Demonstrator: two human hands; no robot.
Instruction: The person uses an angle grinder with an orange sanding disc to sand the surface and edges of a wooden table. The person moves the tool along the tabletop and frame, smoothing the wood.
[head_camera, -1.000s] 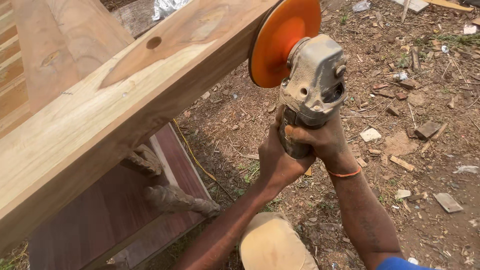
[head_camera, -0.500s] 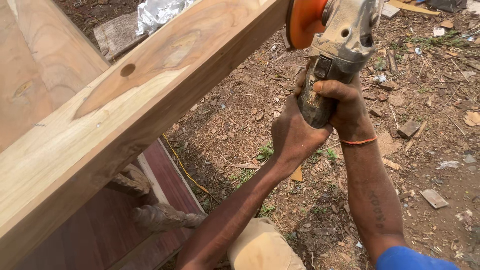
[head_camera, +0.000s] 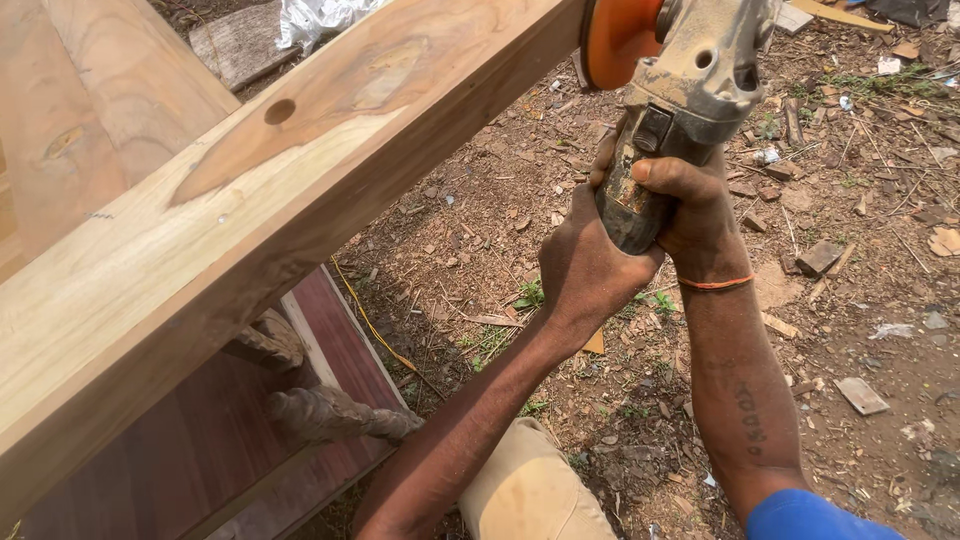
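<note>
grinder (head_camera: 690, 90) top: cut off | beam (head_camera: 250, 230) ends: cut off

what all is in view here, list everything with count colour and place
wooden beam: one, pale tan, slanting across the left
angle grinder: one, dusty grey, orange disc, top centre, disc beside the beam's end
yellow cord: one, on the ground under the beam
reddish board: one, dark red, bottom left
plastic sheet: one, silvery, top
wood scraps: many, brown, scattered over the dirt
left hand: gripping the grinder body
right hand: gripping the grinder body, orange band at the wrist
</note>
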